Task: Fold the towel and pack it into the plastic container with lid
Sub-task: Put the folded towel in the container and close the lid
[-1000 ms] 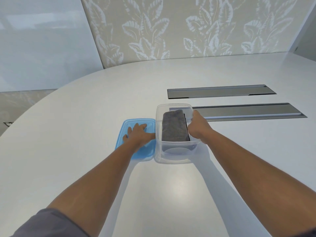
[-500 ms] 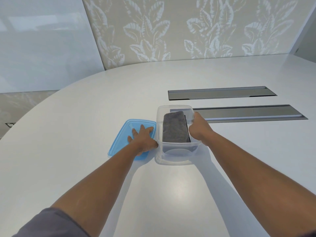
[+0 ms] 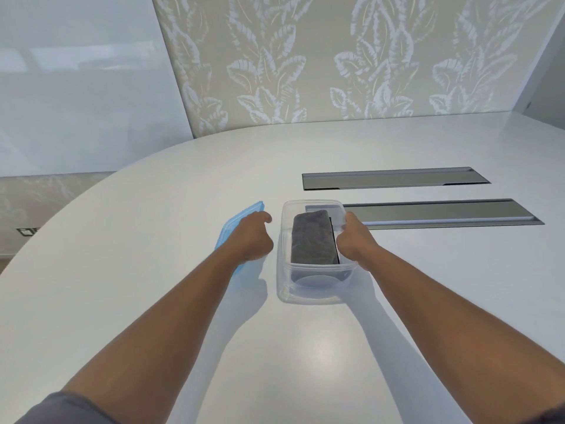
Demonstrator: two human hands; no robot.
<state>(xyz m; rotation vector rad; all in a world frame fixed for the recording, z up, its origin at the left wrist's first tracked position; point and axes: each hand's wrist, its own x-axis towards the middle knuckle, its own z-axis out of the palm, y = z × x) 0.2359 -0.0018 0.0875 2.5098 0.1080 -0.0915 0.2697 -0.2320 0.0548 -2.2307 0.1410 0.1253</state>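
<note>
A clear plastic container point(image 3: 312, 290) stands on the white table, with a folded dark grey towel point(image 3: 312, 238) lying inside it. My right hand point(image 3: 351, 241) grips the container's right rim. Just left of the container, my left hand point(image 3: 250, 238) is closed on the blue lid point(image 3: 235, 223) and holds it tilted up off the table, its far edge raised. Most of the lid is hidden behind that hand and wrist.
Two long grey recessed hatches point(image 3: 397, 178) point(image 3: 443, 212) are set into the white table point(image 3: 153, 240) behind and to the right of the container. A leaf-patterned wall point(image 3: 336, 56) runs along the table's far edge.
My left hand went from lying flat on the lid to gripping it, and the lid has tipped up off the table. The right hand has stayed on the container's rim.
</note>
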